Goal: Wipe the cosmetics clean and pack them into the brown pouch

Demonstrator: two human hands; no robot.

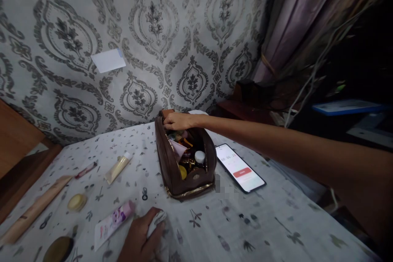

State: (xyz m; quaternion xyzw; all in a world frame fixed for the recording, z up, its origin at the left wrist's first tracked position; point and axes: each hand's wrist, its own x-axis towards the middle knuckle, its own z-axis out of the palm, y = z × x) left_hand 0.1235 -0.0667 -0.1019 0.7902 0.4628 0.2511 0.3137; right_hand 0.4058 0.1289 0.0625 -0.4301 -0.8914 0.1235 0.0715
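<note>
A brown toiletry bag with a gold zip stands unzipped on the patterned cloth. Inside it are a white-capped bottle, a yellow lid, a pale pink packet and other small items, partly hidden. My right hand reaches across from the right, its fingers curled over the bag's far rim beside the strap. Closer to me, my left hand is closed around a crumpled white cloth or tissue. Left of that hand lies a pink and white tube.
Right of the bag lies a phone with a timer showing. Toward the left are a cream tube, a small yellowish jar, a dark round lid, a slim pink tube and a long beige strip. A patterned wall rises behind.
</note>
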